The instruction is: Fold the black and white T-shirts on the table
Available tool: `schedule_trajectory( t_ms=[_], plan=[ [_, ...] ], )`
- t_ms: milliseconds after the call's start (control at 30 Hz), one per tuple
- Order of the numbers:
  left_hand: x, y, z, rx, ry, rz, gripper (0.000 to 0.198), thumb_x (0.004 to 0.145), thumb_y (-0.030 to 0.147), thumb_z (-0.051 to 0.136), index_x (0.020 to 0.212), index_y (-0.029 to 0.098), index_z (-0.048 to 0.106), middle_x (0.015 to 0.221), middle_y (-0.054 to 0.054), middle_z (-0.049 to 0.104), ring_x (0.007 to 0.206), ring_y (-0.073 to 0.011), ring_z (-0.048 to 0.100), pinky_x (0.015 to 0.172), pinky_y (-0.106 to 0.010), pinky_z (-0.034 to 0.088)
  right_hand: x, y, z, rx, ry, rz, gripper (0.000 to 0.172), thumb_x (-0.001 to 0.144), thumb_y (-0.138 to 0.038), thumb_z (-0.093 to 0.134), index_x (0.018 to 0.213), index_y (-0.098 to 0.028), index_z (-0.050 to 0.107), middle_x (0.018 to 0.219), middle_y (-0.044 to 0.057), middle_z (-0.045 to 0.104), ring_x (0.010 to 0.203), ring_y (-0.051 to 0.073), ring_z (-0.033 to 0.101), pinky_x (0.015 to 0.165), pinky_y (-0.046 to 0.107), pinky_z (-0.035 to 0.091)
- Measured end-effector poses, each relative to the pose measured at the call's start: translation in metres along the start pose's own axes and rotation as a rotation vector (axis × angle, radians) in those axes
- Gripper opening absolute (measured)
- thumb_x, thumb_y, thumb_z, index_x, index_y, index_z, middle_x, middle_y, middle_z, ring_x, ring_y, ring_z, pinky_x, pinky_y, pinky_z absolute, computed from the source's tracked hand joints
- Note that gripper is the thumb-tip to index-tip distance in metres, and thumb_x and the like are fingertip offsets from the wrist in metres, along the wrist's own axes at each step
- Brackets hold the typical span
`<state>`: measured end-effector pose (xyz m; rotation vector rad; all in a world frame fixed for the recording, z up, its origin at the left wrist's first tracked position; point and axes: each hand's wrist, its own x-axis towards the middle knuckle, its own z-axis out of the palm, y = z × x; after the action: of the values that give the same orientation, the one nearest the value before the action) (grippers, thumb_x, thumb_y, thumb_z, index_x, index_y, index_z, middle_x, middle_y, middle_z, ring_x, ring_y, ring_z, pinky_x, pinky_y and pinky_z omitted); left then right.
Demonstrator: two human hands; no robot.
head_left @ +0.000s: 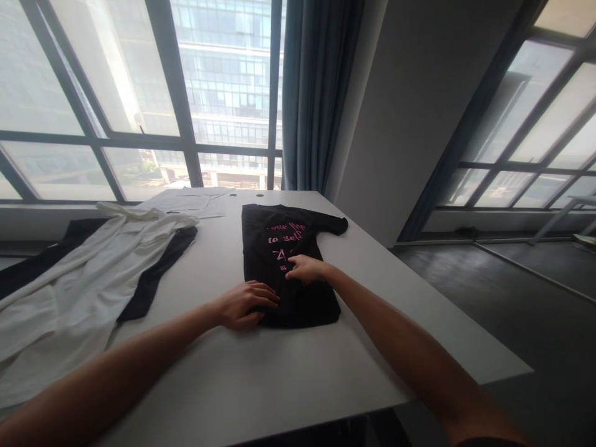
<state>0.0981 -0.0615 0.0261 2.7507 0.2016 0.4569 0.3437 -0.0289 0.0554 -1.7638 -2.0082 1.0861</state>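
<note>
A black T-shirt with pink lettering lies on the white table in front of me. Its right side appears folded inward, covering part of the print, and one sleeve sticks out at the far right. My left hand rests palm down on the shirt's near left edge, its fingers stretched over the fabric. Over the middle of the shirt, just below the lettering, my right hand has thumb and forefinger on the folded cloth, the other fingers curled. The exact pinch is hard to make out.
White and black garments are spread along the table's left side. A flat white piece lies at the far end of the white table. Beyond stand windows, a blue curtain and a wall. The table's right edge runs diagonally.
</note>
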Motion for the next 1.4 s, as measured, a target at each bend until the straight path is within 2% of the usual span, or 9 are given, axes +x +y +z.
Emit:
schedule_trajectory(
  t_ms=[100,333,467,600,667,800,867,1067,1400],
  plan=[
    [0.002,-0.003,0.001,-0.086,0.067,0.005,0.038,0.098,0.041,0.043,0.112,0.019,0.071,0.114,-0.013,0.073,0.109,-0.0267,0.066,0.097,-0.04,0.05,-0.005,-0.002,0.008,-0.03,-0.209,0.019,0.061,0.077,-0.021,0.074,0.136,-0.018,0.058,0.085,0.002,0.072,0.059,0.013,0.067,0.056,0.021,0.055],
    [0.032,-0.012,0.014,0.135,0.264,-0.303,0.029,0.096,0.035,0.051,0.117,0.022,0.066,0.118,-0.008,0.068,0.11,-0.024,0.064,0.096,-0.038,0.052,-0.024,-0.006,-0.021,-0.164,-0.157,-0.013,0.047,0.082,-0.017,0.063,0.129,-0.018,0.064,0.071,-0.002,0.065,0.048,0.008,0.054,0.047,0.018,0.047],
    [0.053,-0.015,0.019,0.191,0.29,-0.383,0.046,0.091,0.029,0.056,0.136,0.024,0.053,0.126,-0.01,0.062,0.115,-0.0265,0.06,0.097,-0.042,0.052,-0.03,-0.012,-0.03,-0.204,-0.233,-0.019,0.038,0.083,-0.028,0.069,0.119,-0.016,0.069,0.063,-0.002,0.062,0.049,0.009,0.053,0.046,0.018,0.042],
    [0.062,-0.026,0.027,0.232,0.2,-0.36,0.072,0.083,0.037,0.07,0.148,0.026,0.041,0.147,-0.013,0.046,0.135,-0.0348,0.043,0.107,-0.052,0.043,-0.019,0.009,-0.041,-0.158,-0.454,0.097,0.055,0.082,-0.053,0.072,0.121,-0.015,0.067,0.072,0.004,0.07,0.057,0.012,0.062,0.054,0.021,0.048],
    [0.061,-0.033,0.033,0.232,0.089,-0.35,0.067,0.087,0.045,0.066,0.147,0.029,0.043,0.158,-0.012,0.035,0.144,-0.0358,0.03,0.115,-0.057,0.03,-0.007,0.031,-0.052,-0.129,-0.319,0.113,0.061,0.083,-0.06,0.068,0.126,-0.016,0.065,0.085,0.008,0.074,0.066,0.015,0.067,0.061,0.024,0.051],
    [0.056,-0.044,0.043,0.219,-0.099,-0.39,0.055,0.098,0.055,0.043,0.149,0.035,0.041,0.165,-0.004,0.023,0.151,-0.0307,0.019,0.12,-0.061,0.008,0.024,0.075,-0.068,-0.31,0.184,0.07,0.062,0.086,-0.052,0.069,0.135,-0.015,0.06,0.114,0.014,0.071,0.096,0.023,0.069,0.086,0.031,0.053],
    [0.052,-0.045,0.043,0.215,-0.143,-0.387,0.059,0.098,0.06,0.039,0.152,0.036,0.036,0.166,-0.004,0.019,0.152,-0.0294,0.016,0.12,-0.061,0.005,0.039,0.09,-0.067,-0.41,0.281,0.026,0.063,0.086,-0.046,0.07,0.139,-0.014,0.057,0.126,0.015,0.067,0.111,0.026,0.065,0.097,0.031,0.048],
    [0.042,-0.035,0.033,0.184,-0.166,-0.358,0.063,0.097,0.063,0.039,0.152,0.032,0.037,0.165,-0.007,0.021,0.152,-0.0301,0.017,0.12,-0.06,0.008,0.07,0.103,-0.061,-0.493,0.311,-0.025,0.067,0.087,-0.05,0.066,0.144,-0.017,0.052,0.145,0.015,0.053,0.132,0.03,0.051,0.11,0.036,0.039],
    [0.027,-0.018,0.039,0.162,-0.12,-0.361,0.058,0.098,0.062,0.039,0.148,0.034,0.042,0.164,-0.005,0.024,0.151,-0.0296,0.021,0.121,-0.058,0.012,0.084,0.107,-0.064,-0.398,0.281,-0.051,0.07,0.09,-0.053,0.062,0.146,-0.015,0.049,0.145,0.014,0.054,0.131,0.028,0.054,0.108,0.033,0.041]
  ],
)
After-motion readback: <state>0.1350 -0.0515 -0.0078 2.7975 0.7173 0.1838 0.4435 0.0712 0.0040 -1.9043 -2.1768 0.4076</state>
